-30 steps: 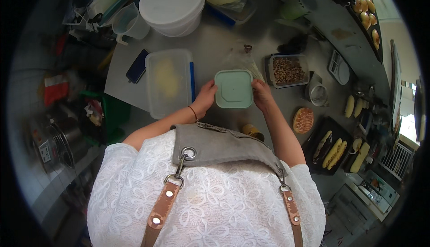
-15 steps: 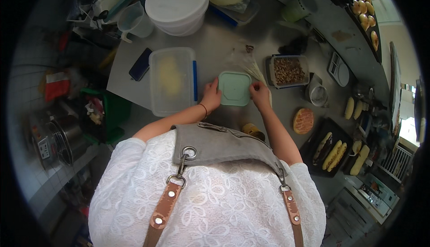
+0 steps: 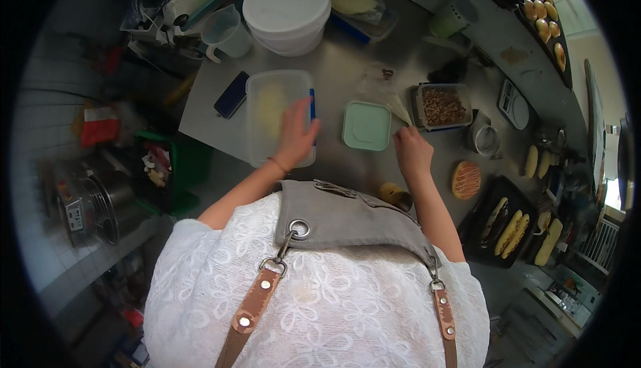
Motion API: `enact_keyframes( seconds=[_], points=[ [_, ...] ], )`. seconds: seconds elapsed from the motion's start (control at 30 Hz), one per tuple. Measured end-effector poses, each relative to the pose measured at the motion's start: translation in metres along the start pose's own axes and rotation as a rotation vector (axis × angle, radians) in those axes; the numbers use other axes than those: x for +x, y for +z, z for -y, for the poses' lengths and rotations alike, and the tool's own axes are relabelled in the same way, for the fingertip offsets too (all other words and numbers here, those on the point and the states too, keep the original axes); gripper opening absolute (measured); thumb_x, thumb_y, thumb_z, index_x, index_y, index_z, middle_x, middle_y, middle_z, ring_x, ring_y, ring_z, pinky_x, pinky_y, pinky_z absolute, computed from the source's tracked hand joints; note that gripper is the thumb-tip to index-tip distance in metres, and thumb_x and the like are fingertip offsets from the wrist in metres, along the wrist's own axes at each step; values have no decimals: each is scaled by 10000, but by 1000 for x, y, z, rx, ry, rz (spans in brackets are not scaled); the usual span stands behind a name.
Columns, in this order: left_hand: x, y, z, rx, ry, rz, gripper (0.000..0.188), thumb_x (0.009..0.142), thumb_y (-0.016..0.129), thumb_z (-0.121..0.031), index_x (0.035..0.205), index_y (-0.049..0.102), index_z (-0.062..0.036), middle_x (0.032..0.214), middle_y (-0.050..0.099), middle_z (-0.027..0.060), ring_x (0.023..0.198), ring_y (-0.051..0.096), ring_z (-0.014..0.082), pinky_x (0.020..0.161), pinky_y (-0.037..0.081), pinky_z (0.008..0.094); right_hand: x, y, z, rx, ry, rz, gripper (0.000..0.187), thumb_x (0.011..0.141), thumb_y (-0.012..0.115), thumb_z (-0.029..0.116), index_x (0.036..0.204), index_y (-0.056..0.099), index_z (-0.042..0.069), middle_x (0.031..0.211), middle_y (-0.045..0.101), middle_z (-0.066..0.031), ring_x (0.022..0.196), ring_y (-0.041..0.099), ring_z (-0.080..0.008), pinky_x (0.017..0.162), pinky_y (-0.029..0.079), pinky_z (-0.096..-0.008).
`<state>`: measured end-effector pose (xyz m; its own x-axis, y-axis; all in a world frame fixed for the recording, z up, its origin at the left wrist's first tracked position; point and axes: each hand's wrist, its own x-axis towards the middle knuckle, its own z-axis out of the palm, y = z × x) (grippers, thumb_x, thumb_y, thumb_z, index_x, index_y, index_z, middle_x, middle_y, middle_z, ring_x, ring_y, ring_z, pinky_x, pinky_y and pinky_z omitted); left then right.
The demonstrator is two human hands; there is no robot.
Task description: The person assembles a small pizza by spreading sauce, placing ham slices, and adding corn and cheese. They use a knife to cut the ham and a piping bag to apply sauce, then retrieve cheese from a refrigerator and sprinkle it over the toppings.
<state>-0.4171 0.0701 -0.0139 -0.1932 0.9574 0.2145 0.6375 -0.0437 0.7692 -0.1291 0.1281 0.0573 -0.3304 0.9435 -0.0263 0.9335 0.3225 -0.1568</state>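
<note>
A pale green square lidded container (image 3: 366, 126) rests on the metal worktop in front of me, its lid in place. My left hand (image 3: 296, 134) is over the right part of a clear plastic box (image 3: 262, 152) with a blue side clip and something pale yellow inside. Its fingers are spread and hold nothing. To the right of the green container, my right hand (image 3: 413, 149) has its fingers curled together. Its fingertips are by the narrow end of a clear piping bag (image 3: 398, 109); whether they grip anything is hidden.
A tub of chopped nuts (image 3: 442, 106), a scale (image 3: 514, 104) and an iced pastry (image 3: 466, 180) lie to the right, beyond them a dark tray (image 3: 473, 231) of éclairs. A white bucket (image 3: 286, 8), measuring jug (image 3: 230, 31) and phone (image 3: 232, 94) stand at back left.
Both hands have let go of the green container. My left hand has moved left over the clear box; my right has drawn slightly away to the right. The view has shifted a little.
</note>
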Motion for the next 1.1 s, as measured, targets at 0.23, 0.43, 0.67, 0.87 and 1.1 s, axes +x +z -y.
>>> enact_keyframes(
  seconds=[0.23, 0.43, 0.67, 0.87, 1.1],
  points=[
    [-45, -70, 159, 18, -567, -105, 391, 942, 570, -234, 1254, 491, -12, 1129, 587, 178, 1038, 571, 303, 905, 459, 409, 13, 82, 105, 923, -9, 243, 314, 943, 561, 259, 1158, 591, 31, 995, 672, -208, 885, 639, -400, 779, 507, -446],
    [-51, -49, 141, -231, -601, -129, 355, 974, 538, -254, 1226, 499, -6, 1060, 596, 140, 940, 585, 233, 830, 483, 344, 5, 172, 148, 773, 346, 195, 471, 993, 419, 421, 1079, 565, -19, 953, 645, -263, 916, 602, -473, 806, 466, -508],
    [-60, -39, 123, -295, -576, -51, 338, 975, 539, -252, 1204, 512, -4, 1038, 587, 126, 908, 569, 210, 815, 481, 333, -41, 193, 135, 907, 426, 50, 437, 1016, 404, 354, 1032, 572, -49, 973, 628, -281, 901, 603, -450, 784, 459, -489],
    [-60, -34, 111, -410, -575, 3, 330, 975, 546, -239, 1215, 514, -13, 1051, 592, 94, 921, 565, 180, 828, 479, 314, -50, 190, 124, 778, 503, 51, 315, 980, 451, 226, 1132, 536, -36, 1035, 622, -291, 949, 591, -473, 827, 467, -507],
    [-71, -39, 116, -679, -609, -12, 343, 988, 513, -207, 1270, 514, -10, 1115, 616, 101, 991, 584, 183, 873, 476, 305, -67, 153, 123, 716, 239, 39, 405, 902, 581, 144, 1252, 509, -47, 1111, 612, -233, 1012, 592, -372, 884, 470, -429]
  ],
)
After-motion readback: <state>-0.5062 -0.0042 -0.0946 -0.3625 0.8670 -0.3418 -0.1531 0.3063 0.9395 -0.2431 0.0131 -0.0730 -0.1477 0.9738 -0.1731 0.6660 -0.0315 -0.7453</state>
